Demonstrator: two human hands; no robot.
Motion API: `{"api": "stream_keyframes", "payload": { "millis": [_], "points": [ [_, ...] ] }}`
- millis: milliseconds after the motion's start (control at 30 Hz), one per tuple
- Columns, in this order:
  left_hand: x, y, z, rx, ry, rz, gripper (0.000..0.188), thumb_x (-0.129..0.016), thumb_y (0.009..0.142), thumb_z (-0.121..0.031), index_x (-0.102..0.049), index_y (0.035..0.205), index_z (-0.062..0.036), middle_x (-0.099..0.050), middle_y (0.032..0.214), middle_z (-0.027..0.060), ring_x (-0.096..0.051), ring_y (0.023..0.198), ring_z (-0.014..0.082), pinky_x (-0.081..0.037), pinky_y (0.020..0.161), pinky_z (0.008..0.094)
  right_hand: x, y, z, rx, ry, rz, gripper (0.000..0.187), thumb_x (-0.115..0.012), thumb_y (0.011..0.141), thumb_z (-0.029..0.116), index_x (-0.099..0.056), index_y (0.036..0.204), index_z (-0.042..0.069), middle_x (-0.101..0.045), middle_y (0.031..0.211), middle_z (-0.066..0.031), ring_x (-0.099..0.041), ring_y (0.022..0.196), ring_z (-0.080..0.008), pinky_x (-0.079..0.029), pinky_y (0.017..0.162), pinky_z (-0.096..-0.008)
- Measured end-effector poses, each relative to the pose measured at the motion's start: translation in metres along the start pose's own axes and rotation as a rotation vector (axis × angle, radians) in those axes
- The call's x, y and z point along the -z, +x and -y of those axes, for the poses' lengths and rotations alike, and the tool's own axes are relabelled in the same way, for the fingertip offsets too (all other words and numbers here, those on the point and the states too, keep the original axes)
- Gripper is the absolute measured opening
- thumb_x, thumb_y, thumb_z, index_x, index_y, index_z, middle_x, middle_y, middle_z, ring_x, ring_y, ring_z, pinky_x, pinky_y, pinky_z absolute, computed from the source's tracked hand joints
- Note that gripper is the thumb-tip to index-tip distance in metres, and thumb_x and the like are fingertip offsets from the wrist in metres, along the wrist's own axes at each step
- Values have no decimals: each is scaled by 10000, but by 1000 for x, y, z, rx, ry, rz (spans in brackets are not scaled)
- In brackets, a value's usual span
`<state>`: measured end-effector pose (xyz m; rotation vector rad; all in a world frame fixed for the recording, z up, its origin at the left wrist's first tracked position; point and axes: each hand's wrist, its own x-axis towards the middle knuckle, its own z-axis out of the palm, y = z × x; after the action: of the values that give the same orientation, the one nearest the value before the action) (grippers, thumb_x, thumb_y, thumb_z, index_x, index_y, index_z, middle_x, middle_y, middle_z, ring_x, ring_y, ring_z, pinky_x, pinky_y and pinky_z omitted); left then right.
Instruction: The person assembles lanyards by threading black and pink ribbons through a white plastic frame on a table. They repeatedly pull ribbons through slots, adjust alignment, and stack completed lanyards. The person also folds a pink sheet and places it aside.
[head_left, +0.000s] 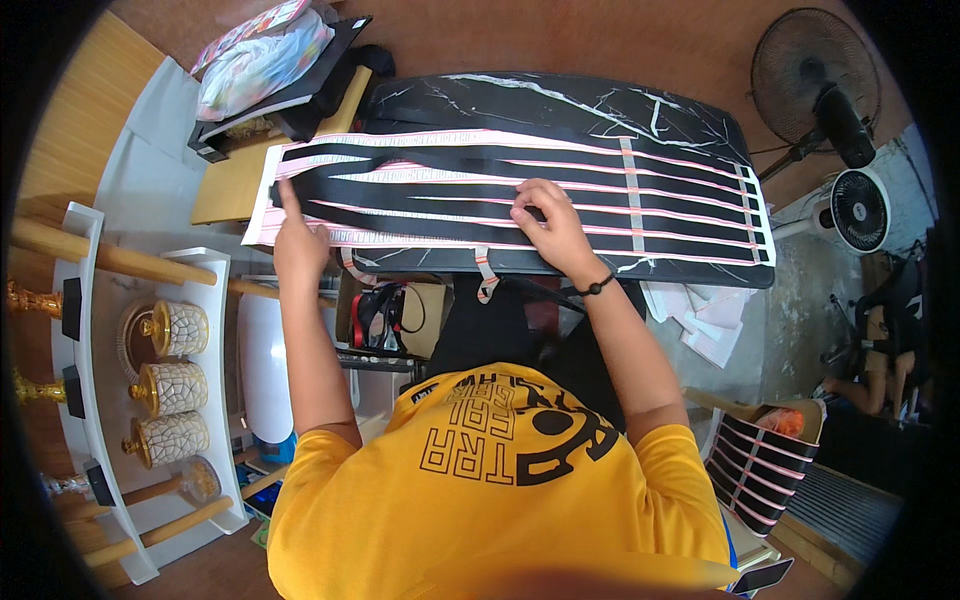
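Observation:
A white sheet (262,200) with pink lines and printed rows lies on a black marble-patterned table (420,100). Long black strips (600,188) run along it, parallel on the right and bunched and crossing towards the left. My left hand (300,245) is at the sheet's left end, its index finger stretched out and touching the end of a black strip, the thumb apart. Over the middle of the strips, my right hand (555,228) has its fingers curled round to the thumb, in a pinch at a black strip; the fingertips are partly hidden.
Grey tape (632,195) crosses the strips. Two fans (855,210) stand at right. A white shelf (215,390) with patterned jars is at left. A printer-like black machine (300,95) holds a plastic bag (265,70). Paper scraps (705,320) lie below the table's right end.

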<state>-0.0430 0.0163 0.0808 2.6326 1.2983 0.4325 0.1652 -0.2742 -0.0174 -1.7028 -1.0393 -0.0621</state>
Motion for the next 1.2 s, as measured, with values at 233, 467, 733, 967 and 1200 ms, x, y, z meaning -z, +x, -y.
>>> {"api": "stream_keyframes", "payload": {
  "millis": [233,467,733,967,1200],
  "points": [
    [-90,62,124,401,-451,-489,1092,-832,764,-186,-105,1569,-60,-276,1516,323,-367,1365,465,-313,1151,500,75,-19,-24,-191,-460,-203,183,-666,836,49,-670,1019,56,-645,1106,-150,-580,1088,-357,-432,979,-469],
    [-73,85,148,490,-247,-661,1105,-900,677,-242,-227,1528,-33,-369,1445,334,-415,1319,472,-360,1112,504,69,-25,-30,-222,-440,-147,212,-692,784,17,-652,990,46,-646,1020,-145,-591,1018,-368,-463,914,-457],
    [-90,39,-93,-736,-380,-194,563,-733,853,-244,-542,1365,-108,-429,1503,187,-384,1402,371,-305,1144,459,111,52,-85,-303,-684,-170,246,-740,818,194,-726,1038,86,-667,1089,-125,-583,1084,-346,-462,959,-443],
    [-150,-4,-251,-956,-312,303,581,-660,902,-341,-519,1404,-85,-427,1506,159,-364,1414,354,-283,1125,553,118,72,-117,-373,-712,10,327,-857,715,292,-710,946,116,-636,1015,-104,-573,1063,-333,-471,918,-438],
    [-196,40,-331,-843,-376,388,278,-654,893,-242,-680,1142,-119,-680,1084,127,-632,1071,310,-458,935,491,118,94,-127,-538,-743,171,431,-904,659,286,-687,983,104,-620,1109,-161,-570,1105,-383,-465,967,-446]
  ]
}}
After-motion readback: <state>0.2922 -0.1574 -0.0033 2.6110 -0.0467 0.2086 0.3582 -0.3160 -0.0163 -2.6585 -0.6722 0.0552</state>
